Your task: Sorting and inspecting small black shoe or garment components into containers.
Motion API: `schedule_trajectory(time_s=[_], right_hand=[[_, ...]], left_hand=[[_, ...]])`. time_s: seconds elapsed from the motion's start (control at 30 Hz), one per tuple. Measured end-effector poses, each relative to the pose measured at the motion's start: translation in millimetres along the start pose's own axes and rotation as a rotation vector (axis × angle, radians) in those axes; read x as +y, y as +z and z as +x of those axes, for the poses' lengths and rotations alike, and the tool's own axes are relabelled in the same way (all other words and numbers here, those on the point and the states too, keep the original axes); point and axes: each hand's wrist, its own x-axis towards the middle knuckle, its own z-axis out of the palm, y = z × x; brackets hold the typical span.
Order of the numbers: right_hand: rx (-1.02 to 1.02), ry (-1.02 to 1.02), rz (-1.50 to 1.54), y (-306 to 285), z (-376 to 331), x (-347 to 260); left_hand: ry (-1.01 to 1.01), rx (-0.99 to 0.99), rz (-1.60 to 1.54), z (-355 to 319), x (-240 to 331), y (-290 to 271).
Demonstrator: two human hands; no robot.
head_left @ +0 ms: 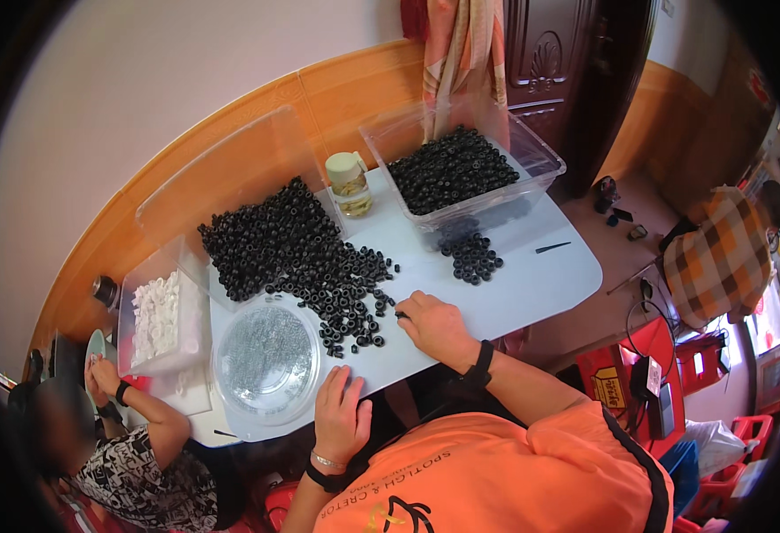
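Observation:
My right hand [439,329] is over the near part of the table, its fingertips pinched on a small black ring [401,314]. Just left of it, a loose spread of small black ring-shaped parts [345,298] runs back to a big heap of the same parts [270,240] in a clear bin lying toward the wall. My left hand [341,417] rests at the table's near edge with fingers stretched out, seemingly holding nothing. Beside that hand stands a round clear plastic tray [265,360], its bottom covered with tiny shiny pieces too small to make out.
A clear tub [545,169] of black rings stands at the back right, a small cluster [474,262] before it. Between the bins is a lidded jar [350,182]. A dark thin tool [553,247] lies right. At left, a person works near a white-parts bin [161,324].

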Motion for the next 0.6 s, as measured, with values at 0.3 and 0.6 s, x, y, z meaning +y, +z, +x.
schedule_trajectory(time_s=[0.3,0.6], right_hand=[[-0.2,0.071,0.088,2.1,29.8,-10.1],[-0.469,-0.013,0.214,-26.7,8.0,-24.8]], left_hand=[[-0.006,0.002,0.018,41.3,-6.1,6.7],[0.068,-0.038,-0.095,4.9,-8.0,-4.5]])
